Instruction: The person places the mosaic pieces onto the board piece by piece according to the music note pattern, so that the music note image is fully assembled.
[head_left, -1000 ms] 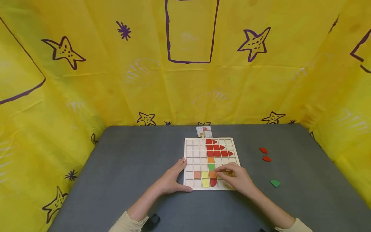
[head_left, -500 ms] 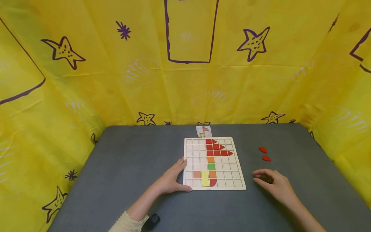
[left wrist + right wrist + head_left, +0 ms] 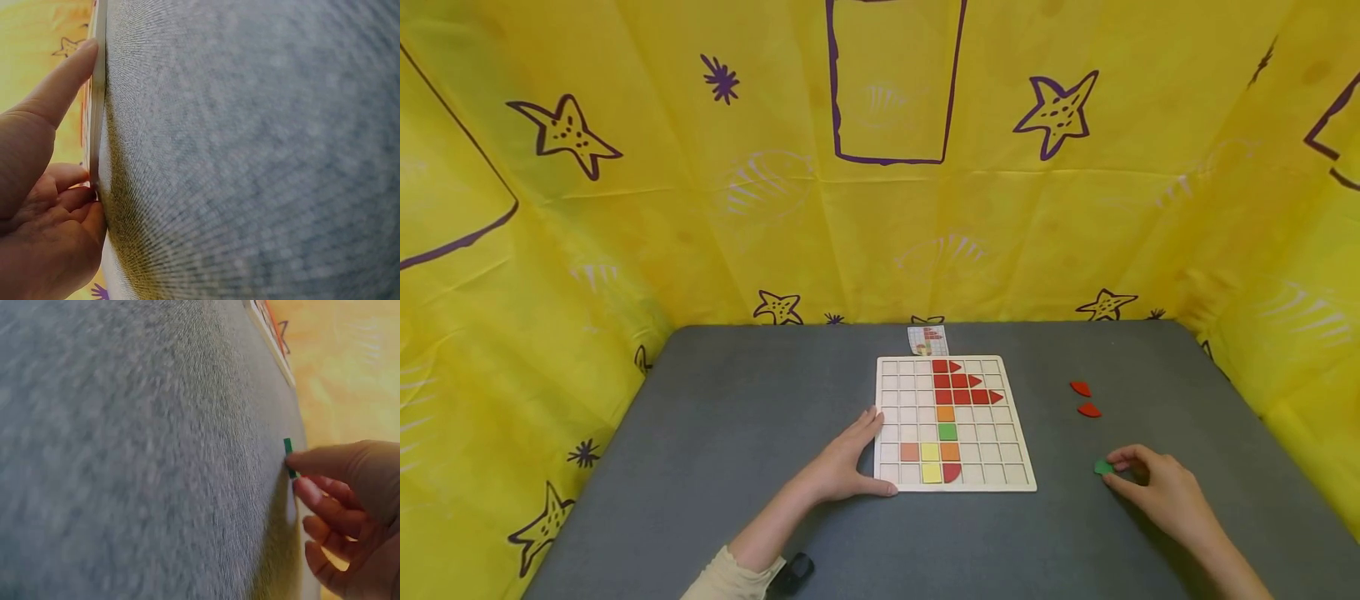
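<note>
A wooden grid board [image 3: 996, 454] lies flat on the table. My left hand [image 3: 838, 468] rests against its left side, fingers extended along the edge and thumb at the near corner. In the left wrist view, the thumb [image 3: 72, 81] touches the board's thin rim [image 3: 98, 94]. Off to the right, my right hand [image 3: 1168, 496] pinches a small green quarter-round tile [image 3: 1102, 467] between thumb and fingers, low at the tabletop. The right wrist view shows the green tile [image 3: 289, 449] edge-on, partly hidden by a digit. Red, orange, yellow and green tiles sit in the board's cells.
Two red quarter-round tiles [image 3: 1084, 400] lie right of the board. A small printed card [image 3: 928, 340] with a coloured grid pattern lies behind it. A yellow patterned cloth [image 3: 880, 242] surrounds the grey table [image 3: 760, 392].
My right hand has moved from the board's lower cells rightward to the green tile, which it now pinches. The left hand and the board stay where they were.
</note>
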A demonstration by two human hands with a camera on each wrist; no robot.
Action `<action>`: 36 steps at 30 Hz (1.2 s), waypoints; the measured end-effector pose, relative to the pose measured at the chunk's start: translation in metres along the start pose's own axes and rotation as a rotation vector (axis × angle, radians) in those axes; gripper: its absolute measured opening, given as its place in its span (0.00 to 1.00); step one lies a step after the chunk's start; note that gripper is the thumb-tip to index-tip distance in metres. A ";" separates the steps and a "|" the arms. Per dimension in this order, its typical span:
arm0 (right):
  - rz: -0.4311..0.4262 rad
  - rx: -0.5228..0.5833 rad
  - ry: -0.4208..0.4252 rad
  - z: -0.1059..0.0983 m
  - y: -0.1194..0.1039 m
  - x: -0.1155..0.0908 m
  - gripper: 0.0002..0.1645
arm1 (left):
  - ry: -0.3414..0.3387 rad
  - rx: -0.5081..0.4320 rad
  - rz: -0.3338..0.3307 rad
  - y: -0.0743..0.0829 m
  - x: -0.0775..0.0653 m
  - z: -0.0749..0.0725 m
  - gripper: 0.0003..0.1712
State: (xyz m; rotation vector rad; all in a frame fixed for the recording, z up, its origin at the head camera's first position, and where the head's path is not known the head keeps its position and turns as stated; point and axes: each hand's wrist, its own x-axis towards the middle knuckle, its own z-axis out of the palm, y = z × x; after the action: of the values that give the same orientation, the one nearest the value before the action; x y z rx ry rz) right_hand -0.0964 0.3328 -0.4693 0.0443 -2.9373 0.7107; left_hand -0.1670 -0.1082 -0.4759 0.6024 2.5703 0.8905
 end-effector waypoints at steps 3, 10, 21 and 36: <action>-0.062 0.025 0.046 0.007 -0.003 0.005 0.12 | 0.000 -0.001 0.002 0.000 -0.001 0.000 0.63; -0.091 0.039 0.065 0.017 -0.013 0.014 0.17 | 0.007 -0.002 0.017 0.001 0.000 0.000 0.63; -0.096 0.016 0.097 0.018 -0.010 0.012 0.17 | 0.001 0.005 0.015 0.000 0.000 0.000 0.63; 0.150 0.441 -0.029 0.040 -0.063 0.020 0.21 | 0.002 -0.004 0.014 -0.001 0.000 0.000 0.63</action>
State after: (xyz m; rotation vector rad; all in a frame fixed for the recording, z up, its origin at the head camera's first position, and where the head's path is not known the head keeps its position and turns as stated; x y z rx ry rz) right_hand -0.1169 0.2586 -0.4740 -0.1291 -2.7687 1.3761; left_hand -0.1671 -0.1092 -0.4761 0.6197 2.5688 0.9007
